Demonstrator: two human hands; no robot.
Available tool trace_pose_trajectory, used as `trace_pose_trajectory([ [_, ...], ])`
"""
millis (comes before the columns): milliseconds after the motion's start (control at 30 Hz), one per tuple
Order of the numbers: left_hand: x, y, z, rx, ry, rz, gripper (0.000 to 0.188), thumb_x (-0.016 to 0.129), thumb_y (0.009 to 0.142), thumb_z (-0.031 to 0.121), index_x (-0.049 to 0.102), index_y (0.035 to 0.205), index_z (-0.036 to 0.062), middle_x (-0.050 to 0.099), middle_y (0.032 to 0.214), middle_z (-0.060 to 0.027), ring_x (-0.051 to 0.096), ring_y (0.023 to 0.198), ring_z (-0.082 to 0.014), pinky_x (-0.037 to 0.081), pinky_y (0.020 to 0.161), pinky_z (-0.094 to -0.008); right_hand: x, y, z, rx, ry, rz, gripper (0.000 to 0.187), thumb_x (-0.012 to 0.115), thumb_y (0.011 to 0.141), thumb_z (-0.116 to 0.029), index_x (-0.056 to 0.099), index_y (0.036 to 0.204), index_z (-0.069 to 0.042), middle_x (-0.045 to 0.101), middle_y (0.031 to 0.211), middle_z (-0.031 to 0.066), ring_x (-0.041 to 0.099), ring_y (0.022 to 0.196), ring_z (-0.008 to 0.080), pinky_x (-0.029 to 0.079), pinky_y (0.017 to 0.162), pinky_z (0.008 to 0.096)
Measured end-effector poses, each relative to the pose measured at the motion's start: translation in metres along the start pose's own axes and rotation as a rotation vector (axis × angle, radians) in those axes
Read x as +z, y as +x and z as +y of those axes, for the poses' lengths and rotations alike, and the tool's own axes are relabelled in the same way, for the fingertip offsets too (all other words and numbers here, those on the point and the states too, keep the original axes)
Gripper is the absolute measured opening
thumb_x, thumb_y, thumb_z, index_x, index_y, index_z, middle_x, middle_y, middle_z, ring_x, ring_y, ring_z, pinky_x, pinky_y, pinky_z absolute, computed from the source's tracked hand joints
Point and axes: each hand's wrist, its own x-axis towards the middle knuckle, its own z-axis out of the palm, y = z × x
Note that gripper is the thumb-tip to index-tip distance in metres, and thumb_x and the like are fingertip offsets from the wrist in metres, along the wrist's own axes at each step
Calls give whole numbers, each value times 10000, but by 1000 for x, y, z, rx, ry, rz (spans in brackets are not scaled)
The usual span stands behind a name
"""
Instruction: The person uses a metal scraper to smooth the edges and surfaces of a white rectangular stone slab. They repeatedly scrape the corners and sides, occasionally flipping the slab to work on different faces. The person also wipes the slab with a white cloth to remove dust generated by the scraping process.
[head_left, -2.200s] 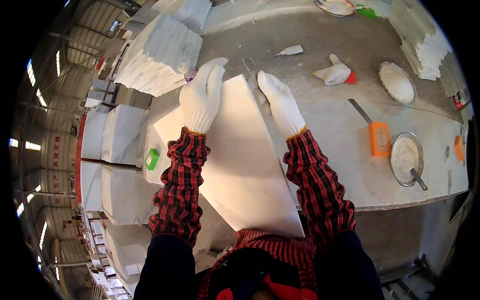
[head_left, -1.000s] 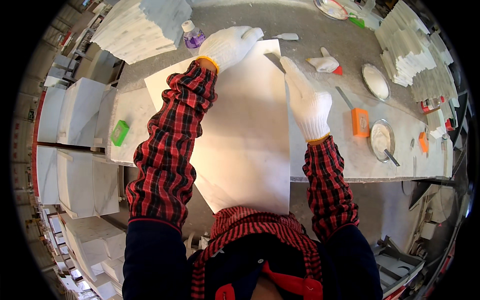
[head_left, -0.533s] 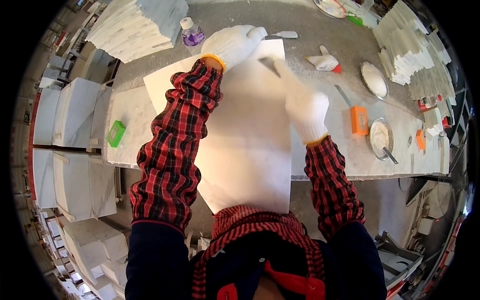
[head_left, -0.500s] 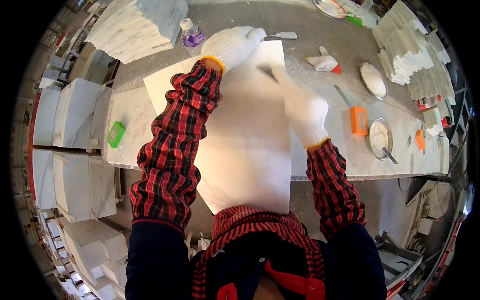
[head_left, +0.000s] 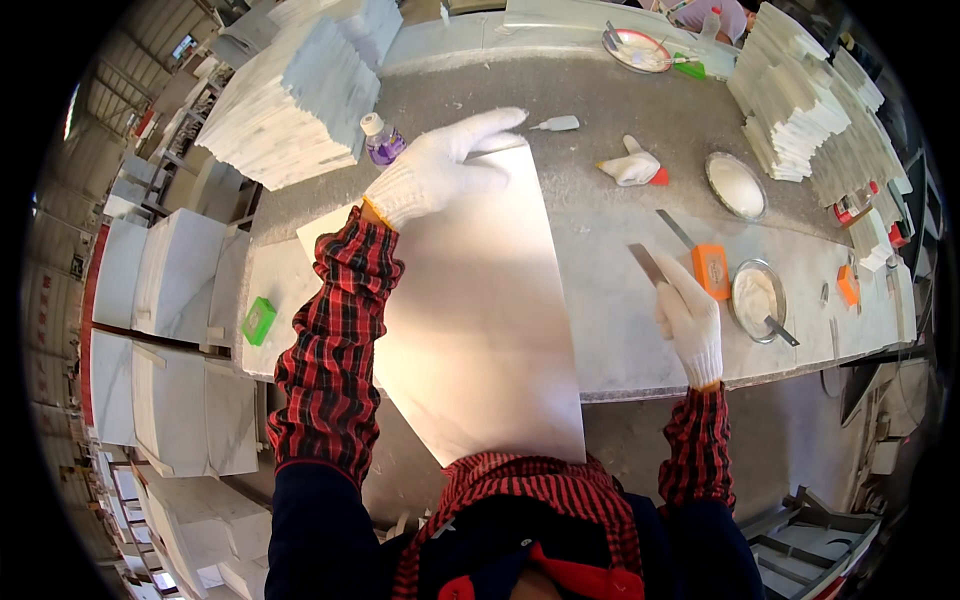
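Observation:
A large white marble slab (head_left: 475,310) lies on the workbench, its near end overhanging the bench edge and reaching my apron. My left hand (head_left: 440,165), in a white knit glove, is at the slab's far end with fingers stretched out and thumb apart. My right hand (head_left: 692,335), gloved alike, is off to the slab's right, closed on a flat metal scraper (head_left: 646,263) pointing up-left. Near it stand an orange block (head_left: 711,271), a second metal blade (head_left: 675,228) and a bowl of white paste (head_left: 757,300) with a spatula in it.
Stacks of marble tiles rise at far left (head_left: 290,105) and far right (head_left: 790,100). Also on the bench are a purple-labelled bottle (head_left: 383,140), a small white tube (head_left: 556,124), a crumpled white glove (head_left: 632,165), a powder bowl (head_left: 736,186) and a green block (head_left: 259,321).
My right hand has moved off the slab, toward me and to the right, with the scraper now plainly visible in it. My left hand stays by the far end, fingers more spread.

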Motion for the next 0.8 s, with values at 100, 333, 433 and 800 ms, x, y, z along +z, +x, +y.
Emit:
trace_pose_trajectory([
  [100,-3,0,5,-50,-64,-87,700,640,839,53,415,1501,75,601,1394,-90,564,1131,-118,442,988,-260,-17,-13,7,67,7,96,404,527,976,-79,579,1376,-45,509,725,-46,423,586,25,340,493,197],
  [333,-9,-3,14,-32,-206,-131,658,613,871,42,417,1500,53,580,1407,-130,549,1180,-130,422,1014,-270,-53,-14,26,115,-53,268,401,505,991,-93,571,1384,-57,487,699,-52,407,551,18,324,474,186],
  [433,-12,-1,11,-43,-240,-154,641,604,881,36,422,1495,46,577,1401,-147,535,1224,-145,415,1028,-278,-71,-9,25,80,-155,295,369,513,990,-101,607,1344,-58,493,696,-52,405,546,17,324,472,190],
  [800,-7,4,3,-64,-172,-113,608,547,907,17,376,1487,-41,482,1483,-159,440,1389,-215,348,1112,-291,-159,-14,80,221,-184,545,424,580,941,-168,587,1338,-19,666,741,38,485,490,65,373,428,229],
])
